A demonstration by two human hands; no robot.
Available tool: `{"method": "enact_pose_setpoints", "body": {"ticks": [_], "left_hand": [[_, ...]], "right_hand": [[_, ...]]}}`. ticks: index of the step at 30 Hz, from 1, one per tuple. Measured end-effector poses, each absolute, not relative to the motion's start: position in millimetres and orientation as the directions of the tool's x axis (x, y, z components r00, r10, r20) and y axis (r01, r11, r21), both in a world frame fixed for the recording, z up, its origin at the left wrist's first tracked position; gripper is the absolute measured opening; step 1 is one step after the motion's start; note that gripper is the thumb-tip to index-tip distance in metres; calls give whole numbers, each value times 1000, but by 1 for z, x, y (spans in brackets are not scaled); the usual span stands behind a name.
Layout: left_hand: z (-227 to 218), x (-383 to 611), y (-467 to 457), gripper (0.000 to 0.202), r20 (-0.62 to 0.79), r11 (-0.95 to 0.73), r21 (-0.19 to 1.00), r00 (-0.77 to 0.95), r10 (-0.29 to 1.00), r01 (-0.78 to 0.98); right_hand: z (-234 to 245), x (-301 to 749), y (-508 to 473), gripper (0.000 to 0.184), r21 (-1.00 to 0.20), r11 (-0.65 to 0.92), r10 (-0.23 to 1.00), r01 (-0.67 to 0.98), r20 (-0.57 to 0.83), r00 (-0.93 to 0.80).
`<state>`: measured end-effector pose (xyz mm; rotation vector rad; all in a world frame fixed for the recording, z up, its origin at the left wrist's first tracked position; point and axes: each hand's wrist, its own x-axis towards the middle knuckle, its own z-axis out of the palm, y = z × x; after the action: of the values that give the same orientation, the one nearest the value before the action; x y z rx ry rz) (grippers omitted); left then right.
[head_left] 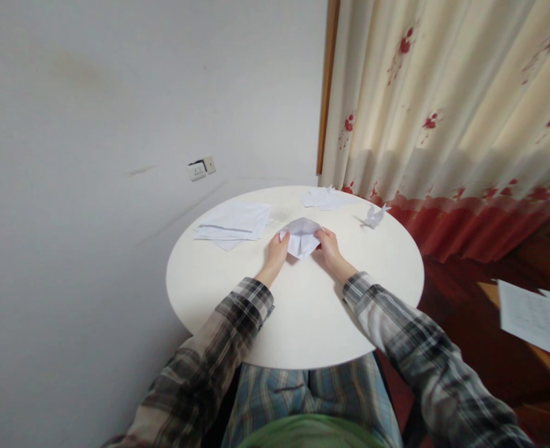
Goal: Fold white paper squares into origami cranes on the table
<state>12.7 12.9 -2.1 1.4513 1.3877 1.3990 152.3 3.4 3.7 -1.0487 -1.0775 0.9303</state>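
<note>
A folded sheet of white paper [302, 238] is held between my two hands, just above the middle of the round table. My left hand [277, 250] pinches its left corner, thumb on top. On the opposite corner, my right hand [330, 245] is closed in the same way. Creases run through the paper, and its near part comes to a blunt point toward me. The fingers under the paper are mostly hidden. To the right on the table stands a folded paper figure [374, 216] with pointed tips.
The white round table [298, 339] carries a stack of white paper sheets [235, 219] at its left. More paper [324, 198] lies at the far edge. A wall socket [197, 171], a floral curtain [443, 124] and written sheets [531, 317] off to the right surround it.
</note>
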Motion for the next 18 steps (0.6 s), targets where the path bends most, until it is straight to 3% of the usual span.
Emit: {"method": "enact_pose_setpoints", "body": {"ticks": [4, 9, 18], "left_hand": [[0, 14, 11, 24, 271, -261, 951, -39, 962, 163], [1, 16, 8, 29, 293, -297, 954, 85, 952, 41], [5, 19, 2, 28, 129, -82, 942, 126, 984, -325]], "right_hand": [[0, 155, 9, 7, -956, 240, 945, -171, 189, 268], [-1, 156, 10, 10, -951, 264, 937, -159, 214, 277], [0, 158, 7, 16, -928, 288, 942, -234, 231, 245]]}}
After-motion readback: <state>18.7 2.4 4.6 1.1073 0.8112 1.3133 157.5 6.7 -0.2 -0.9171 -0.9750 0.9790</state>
